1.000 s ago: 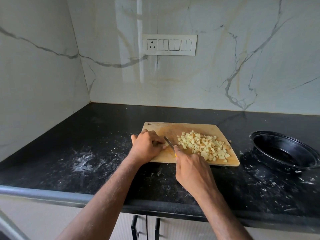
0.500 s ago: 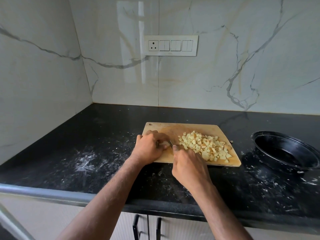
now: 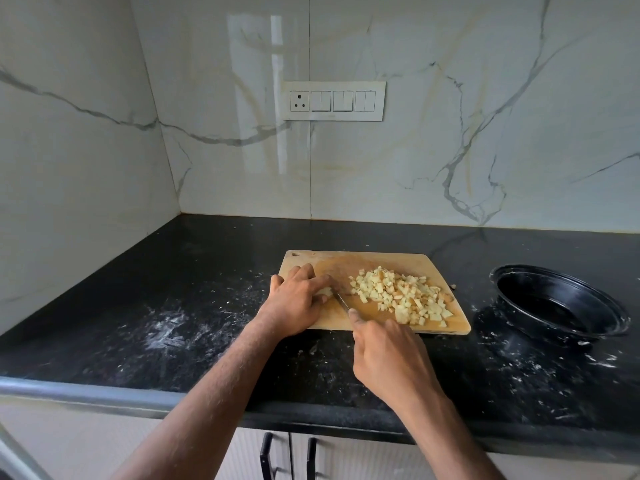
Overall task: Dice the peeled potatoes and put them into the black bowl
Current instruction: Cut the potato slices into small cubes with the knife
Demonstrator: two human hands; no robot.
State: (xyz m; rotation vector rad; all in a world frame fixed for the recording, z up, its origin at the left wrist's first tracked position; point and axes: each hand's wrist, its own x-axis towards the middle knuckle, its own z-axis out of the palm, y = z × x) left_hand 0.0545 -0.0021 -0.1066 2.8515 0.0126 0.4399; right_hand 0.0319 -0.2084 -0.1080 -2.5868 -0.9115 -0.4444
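Note:
A wooden cutting board (image 3: 374, 261) lies on the black counter. On its right half sits a pile of diced potato (image 3: 401, 294). My left hand (image 3: 298, 299) curls over a small uncut potato piece (image 3: 325, 291) at the board's left side and holds it down. My right hand (image 3: 391, 358) grips a knife; its blade (image 3: 341, 301) points toward the potato piece right beside my left fingers, and the handle is hidden in my fist. The black bowl (image 3: 561, 301) stands to the right of the board with nothing visible inside.
The black counter (image 3: 173, 306) carries white starchy smears left of the board and around the bowl. Marble walls close the back and left. A switch panel (image 3: 333, 100) hangs on the back wall. Cabinet handles (image 3: 287, 455) show below the counter edge.
The knife came down near the potato piece under my left hand and is drawn back a little now, its blade visible again. The diced pile and the bowl stay where they were.

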